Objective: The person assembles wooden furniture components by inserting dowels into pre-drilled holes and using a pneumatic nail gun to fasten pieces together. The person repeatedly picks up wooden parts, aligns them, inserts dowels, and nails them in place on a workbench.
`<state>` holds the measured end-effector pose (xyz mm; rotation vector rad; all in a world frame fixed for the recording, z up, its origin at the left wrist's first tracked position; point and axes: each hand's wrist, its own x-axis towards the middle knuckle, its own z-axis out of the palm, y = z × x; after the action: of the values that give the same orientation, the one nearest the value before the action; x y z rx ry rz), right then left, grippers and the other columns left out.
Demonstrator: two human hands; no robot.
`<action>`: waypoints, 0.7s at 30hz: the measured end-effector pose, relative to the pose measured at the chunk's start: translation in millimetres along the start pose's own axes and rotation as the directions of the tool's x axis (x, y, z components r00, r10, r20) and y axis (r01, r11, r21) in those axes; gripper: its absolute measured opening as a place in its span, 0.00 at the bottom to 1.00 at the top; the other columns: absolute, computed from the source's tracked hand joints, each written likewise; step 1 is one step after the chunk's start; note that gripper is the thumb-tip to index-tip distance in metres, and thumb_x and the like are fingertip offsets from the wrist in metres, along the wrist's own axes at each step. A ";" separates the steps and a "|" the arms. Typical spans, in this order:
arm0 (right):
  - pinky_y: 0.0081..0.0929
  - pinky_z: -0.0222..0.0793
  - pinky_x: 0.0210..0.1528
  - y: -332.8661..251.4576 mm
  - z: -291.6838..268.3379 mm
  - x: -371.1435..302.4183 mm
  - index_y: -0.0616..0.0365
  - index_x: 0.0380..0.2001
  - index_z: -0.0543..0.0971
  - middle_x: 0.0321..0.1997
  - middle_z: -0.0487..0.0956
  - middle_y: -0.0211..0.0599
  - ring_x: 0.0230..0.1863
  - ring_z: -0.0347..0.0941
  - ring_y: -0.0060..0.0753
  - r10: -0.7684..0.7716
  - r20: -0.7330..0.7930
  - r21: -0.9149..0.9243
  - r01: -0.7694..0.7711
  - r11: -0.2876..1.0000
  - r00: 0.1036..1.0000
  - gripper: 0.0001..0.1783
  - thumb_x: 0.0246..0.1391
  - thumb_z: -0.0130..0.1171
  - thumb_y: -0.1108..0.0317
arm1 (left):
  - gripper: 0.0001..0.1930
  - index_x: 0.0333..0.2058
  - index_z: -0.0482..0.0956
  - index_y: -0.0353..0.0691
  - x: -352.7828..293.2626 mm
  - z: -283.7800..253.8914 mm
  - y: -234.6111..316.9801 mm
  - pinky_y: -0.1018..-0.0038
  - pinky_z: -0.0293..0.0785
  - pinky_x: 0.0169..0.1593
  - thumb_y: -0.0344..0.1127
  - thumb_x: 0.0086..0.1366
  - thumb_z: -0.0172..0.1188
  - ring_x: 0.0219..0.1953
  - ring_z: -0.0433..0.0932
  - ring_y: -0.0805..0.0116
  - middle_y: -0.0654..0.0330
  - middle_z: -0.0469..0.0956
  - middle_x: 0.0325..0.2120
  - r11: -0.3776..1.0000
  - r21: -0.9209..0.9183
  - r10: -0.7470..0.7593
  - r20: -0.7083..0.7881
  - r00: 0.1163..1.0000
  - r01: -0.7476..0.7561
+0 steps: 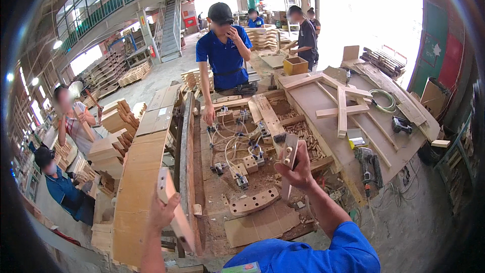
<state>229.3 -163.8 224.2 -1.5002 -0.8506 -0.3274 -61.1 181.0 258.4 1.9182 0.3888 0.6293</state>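
Two pale wooden pieces, each held in a bare hand above a cluttered workbench; the left wooden piece [181, 223] is a straight, squared length, smooth and light tan along its broad face; it slants, its upper end farther left and its lower end nearer the person, with the left hand [163, 213] wrapped around its upper part; the right wooden piece [291, 142] stands nearly upright in the right hand [299, 168], its near side greyed by shadow, with small, round, pale spots showing beside the fingers; its lower end extends below the grip.
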 end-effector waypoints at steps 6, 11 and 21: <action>0.39 0.77 0.37 -53.2 -1.8 23.2 0.61 0.49 0.73 0.32 0.81 0.44 0.31 0.81 0.41 0.070 0.274 -0.314 0.020 0.949 0.959 0.34 0.50 0.81 0.51 | 0.18 0.54 0.78 0.33 6.0 71.1 2.0 0.71 0.79 0.40 0.41 0.75 0.61 0.35 0.81 0.72 0.58 0.83 0.36 0.853 -0.497 -0.075 0.184 0.980 0.158; 0.47 0.77 0.36 -81.4 2.5 23.5 0.61 0.42 0.71 0.32 0.80 0.51 0.33 0.82 0.57 0.113 0.424 -0.431 0.091 0.898 0.899 0.34 0.48 0.81 0.49 | 0.27 0.61 0.71 0.37 12.6 111.7 10.0 0.73 0.77 0.38 0.51 0.75 0.64 0.36 0.81 0.72 0.56 0.83 0.42 0.936 -0.350 0.120 0.214 0.969 -0.038; 0.51 0.78 0.40 -112.1 4.1 26.7 0.61 0.45 0.71 0.37 0.83 0.53 0.39 0.83 0.60 0.139 0.500 -0.479 0.139 0.867 0.855 0.32 0.50 0.76 0.52 | 0.37 0.65 0.65 0.35 13.6 138.3 69.7 0.54 0.78 0.43 0.45 0.64 0.72 0.41 0.82 0.45 0.45 0.78 0.43 0.883 0.265 0.345 0.194 0.918 -0.388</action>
<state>170.8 -162.3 323.5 -2.1358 -1.2625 -0.1375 30.1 56.9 279.8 2.3416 0.0218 0.7033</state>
